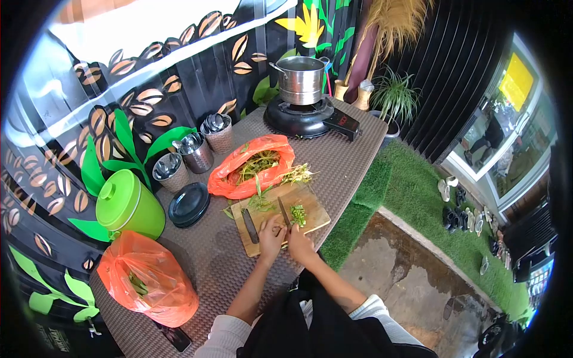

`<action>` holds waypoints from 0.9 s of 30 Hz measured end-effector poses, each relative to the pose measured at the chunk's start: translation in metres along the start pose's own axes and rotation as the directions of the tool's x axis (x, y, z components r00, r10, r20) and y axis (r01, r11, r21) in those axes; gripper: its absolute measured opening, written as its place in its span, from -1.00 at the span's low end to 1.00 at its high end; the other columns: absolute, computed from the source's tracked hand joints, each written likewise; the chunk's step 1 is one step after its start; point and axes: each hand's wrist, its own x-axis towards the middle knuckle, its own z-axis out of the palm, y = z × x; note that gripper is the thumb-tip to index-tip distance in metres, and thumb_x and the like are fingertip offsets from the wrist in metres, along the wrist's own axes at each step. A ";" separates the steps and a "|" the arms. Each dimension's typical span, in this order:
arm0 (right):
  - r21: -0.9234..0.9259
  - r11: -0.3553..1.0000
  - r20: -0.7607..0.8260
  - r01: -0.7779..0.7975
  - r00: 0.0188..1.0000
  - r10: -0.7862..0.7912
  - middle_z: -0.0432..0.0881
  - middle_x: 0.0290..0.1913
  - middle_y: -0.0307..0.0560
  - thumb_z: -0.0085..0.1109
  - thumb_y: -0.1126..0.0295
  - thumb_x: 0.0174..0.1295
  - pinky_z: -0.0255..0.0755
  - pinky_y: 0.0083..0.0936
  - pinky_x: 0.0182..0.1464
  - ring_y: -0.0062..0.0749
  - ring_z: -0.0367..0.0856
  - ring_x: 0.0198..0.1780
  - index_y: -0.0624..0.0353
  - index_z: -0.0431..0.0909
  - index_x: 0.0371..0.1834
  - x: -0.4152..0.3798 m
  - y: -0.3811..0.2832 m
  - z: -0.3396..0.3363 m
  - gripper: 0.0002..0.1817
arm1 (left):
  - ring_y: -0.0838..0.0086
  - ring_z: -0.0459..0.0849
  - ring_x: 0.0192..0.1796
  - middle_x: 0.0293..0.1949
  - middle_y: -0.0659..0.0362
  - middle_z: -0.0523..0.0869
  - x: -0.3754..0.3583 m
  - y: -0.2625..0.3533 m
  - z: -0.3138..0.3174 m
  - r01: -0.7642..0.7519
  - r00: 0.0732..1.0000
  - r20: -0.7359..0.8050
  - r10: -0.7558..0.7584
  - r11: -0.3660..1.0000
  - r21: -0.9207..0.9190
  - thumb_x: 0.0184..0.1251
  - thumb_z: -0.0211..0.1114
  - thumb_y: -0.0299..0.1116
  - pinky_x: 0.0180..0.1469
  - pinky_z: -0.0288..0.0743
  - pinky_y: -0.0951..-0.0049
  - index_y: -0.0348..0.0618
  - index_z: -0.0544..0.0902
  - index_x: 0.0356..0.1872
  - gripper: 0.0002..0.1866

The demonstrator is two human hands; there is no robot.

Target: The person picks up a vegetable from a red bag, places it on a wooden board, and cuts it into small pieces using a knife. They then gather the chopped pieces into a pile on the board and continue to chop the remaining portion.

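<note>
On the brown woven table mat [352, 155], a rectangular wooden cutting board [313, 206] lies close to the person's edge, and both hands work over its near side. The right hand [298, 243] is closed around the handle of a dark-bladed kitchen knife [283, 213], whose blade points toward twelve o'clock and ends just beside a small heap of chopped green herbs [298, 214] at about two o'clock from that hand. The left hand [271, 232] rests on the board at nine o'clock from the right hand, fingers curled downward; whether it pins any stems cannot be told. A second dark knife [249, 225] lies flat on the board at the left hand's ten o'clock, untouched. Loose leafy green stems [295, 174] sprawl over the board's far edge, touching an open orange plastic bag of greens [250, 170] at eleven o'clock. Farther off at twelve o'clock a steel pot [300, 79] sits on a black single-burner stove [304, 116]. At nine o'clock stand a lime-green lidded bucket [128, 206] and a black round lid [188, 204]; another orange plastic bag [148, 279] sits at seven o'clock.
</note>
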 end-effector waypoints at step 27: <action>0.044 0.983 0.135 -0.180 0.976 0.173 0.61 -0.25 0.41 -0.17 0.17 0.38 0.47 0.08 -0.10 0.28 0.61 -0.13 0.29 0.21 0.01 -0.008 -0.015 0.004 -0.62 | 0.62 0.65 -0.35 -0.36 0.14 0.72 0.009 -0.050 0.003 0.093 0.994 0.066 -0.083 0.981 -0.170 0.04 0.40 -0.61 -0.28 0.51 0.59 -0.37 0.66 -0.20 -0.75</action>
